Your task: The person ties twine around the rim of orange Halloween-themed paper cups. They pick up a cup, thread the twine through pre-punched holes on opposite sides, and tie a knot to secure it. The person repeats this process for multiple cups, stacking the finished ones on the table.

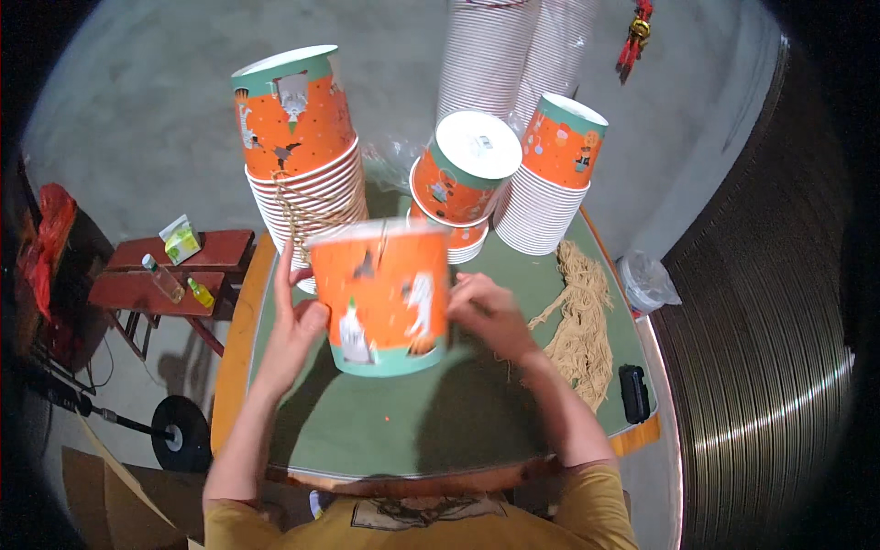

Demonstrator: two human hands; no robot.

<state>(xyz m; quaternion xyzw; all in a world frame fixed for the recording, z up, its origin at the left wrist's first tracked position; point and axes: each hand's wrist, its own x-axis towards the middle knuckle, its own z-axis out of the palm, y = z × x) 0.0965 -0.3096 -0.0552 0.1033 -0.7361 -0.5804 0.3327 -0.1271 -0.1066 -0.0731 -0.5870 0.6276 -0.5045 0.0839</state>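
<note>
An orange paper bucket (390, 298) with a green band at its base and printed white figures is held up over the green tabletop, its white rim uppermost. My left hand (298, 316) grips its left side, thumb in front, the other fingers partly hidden behind. Against its right side, my right hand (481, 307) has curled fingers, a little blurred; what they hold cannot be made out. A thin cord shows near the bucket's rim. Behind the left hand stands a tall stack of upturned buckets (298, 119), with strands of twine draped down its side.
Two more upturned stacks, one middle (463, 188) and one right (561, 156), stand at the back. Behind them rise wrapped white cup stacks (486, 64). A bundle of tan twine (582, 339) and a black case (633, 394) lie right. Red benches (170, 284) stand left.
</note>
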